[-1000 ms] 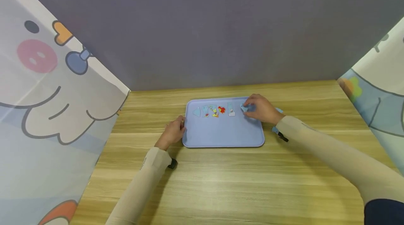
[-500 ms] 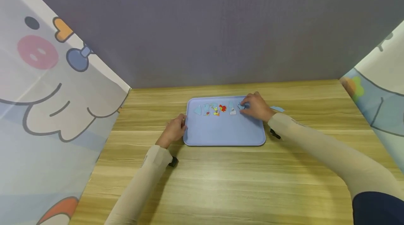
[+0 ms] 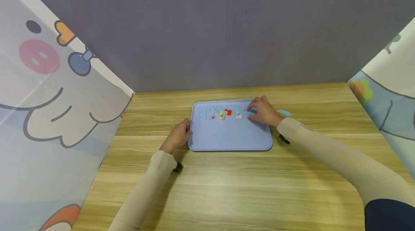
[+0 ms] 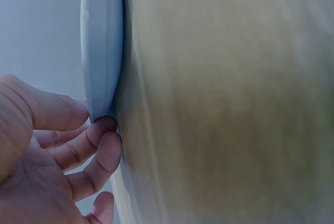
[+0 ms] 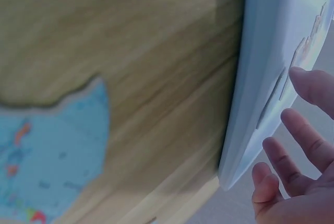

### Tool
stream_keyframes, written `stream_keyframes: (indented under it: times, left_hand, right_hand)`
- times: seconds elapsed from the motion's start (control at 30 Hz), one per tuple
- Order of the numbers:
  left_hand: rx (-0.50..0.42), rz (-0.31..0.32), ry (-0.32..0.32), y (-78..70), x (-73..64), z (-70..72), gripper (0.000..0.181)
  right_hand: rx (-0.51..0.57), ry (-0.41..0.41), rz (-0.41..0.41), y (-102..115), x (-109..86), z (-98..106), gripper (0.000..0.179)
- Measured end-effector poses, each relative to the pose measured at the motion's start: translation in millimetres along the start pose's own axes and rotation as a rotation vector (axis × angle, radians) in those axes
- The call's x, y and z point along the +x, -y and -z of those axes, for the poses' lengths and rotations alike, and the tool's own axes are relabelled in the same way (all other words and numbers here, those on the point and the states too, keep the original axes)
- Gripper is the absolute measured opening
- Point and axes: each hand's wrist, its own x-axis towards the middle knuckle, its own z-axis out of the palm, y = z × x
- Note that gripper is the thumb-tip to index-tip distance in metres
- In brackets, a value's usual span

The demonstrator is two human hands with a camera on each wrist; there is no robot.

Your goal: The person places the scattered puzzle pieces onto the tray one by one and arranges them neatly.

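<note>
My left hand point(image 3: 178, 134) grips the left rim of a pale blue tray point(image 3: 230, 135); in the left wrist view the thumb lies on the rim and fingertips curl beneath it. My right hand point(image 3: 264, 111) is over the tray's upper right, fingers parted beside a light blue puzzle piece point(image 3: 247, 111) that lies flat. In the right wrist view the fingers point(image 5: 300, 138) are spread and hold nothing. Leftward in the same row lie a white-and-blue piece point(image 3: 238, 112), a red one point(image 3: 228, 112), a yellow-patterned one point(image 3: 221, 113) and a pointed blue one point(image 3: 202, 114).
Another light blue piece point(image 3: 284, 112) lies on the wooden table point(image 3: 227, 188) right of the tray, partly seen large in the right wrist view. A grey panel point(image 3: 227, 33) stands behind the table, with cartoon-printed walls point(image 3: 42, 116) at both sides.
My right hand has moved slightly left and laid the light blue piece, earlier tilted between its fingers, flat on the tray. The left hand has stayed at the rim.
</note>
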Motion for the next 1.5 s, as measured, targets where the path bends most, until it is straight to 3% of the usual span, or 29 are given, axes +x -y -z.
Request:
stream_keyframes:
  times: [0.27, 0.77, 1.2, 1.37, 1.5]
  left_hand:
    - [-0.003, 0.001, 0.011, -0.1, -0.6, -0.5, 0.039]
    - [0.005, -0.011, -0.002, 1.9, -2.2, -0.2, 0.038]
    - [-0.002, -0.017, 0.010, 1.8, -1.6, 0.6, 0.039]
    - [-0.003, -0.008, 0.015, 0.5, -1.3, 0.1, 0.039]
    - [-0.002, -0.009, 0.007, 0.4, -0.5, 0.2, 0.039]
  right_hand:
    - [0.002, -0.059, 0.054, -7.6, -16.3, 14.3, 0.029]
    - [0.016, -0.109, 0.018, -43.4, -53.5, 48.9, 0.027]
    - [-0.034, -0.078, 0.046, -71.3, -75.3, 54.5, 0.026]
    - [-0.005, -0.014, 0.021, -70.9, -82.2, 55.4, 0.027]
    - [0.016, 0.002, 0.080, -69.0, -88.4, 56.0, 0.027]
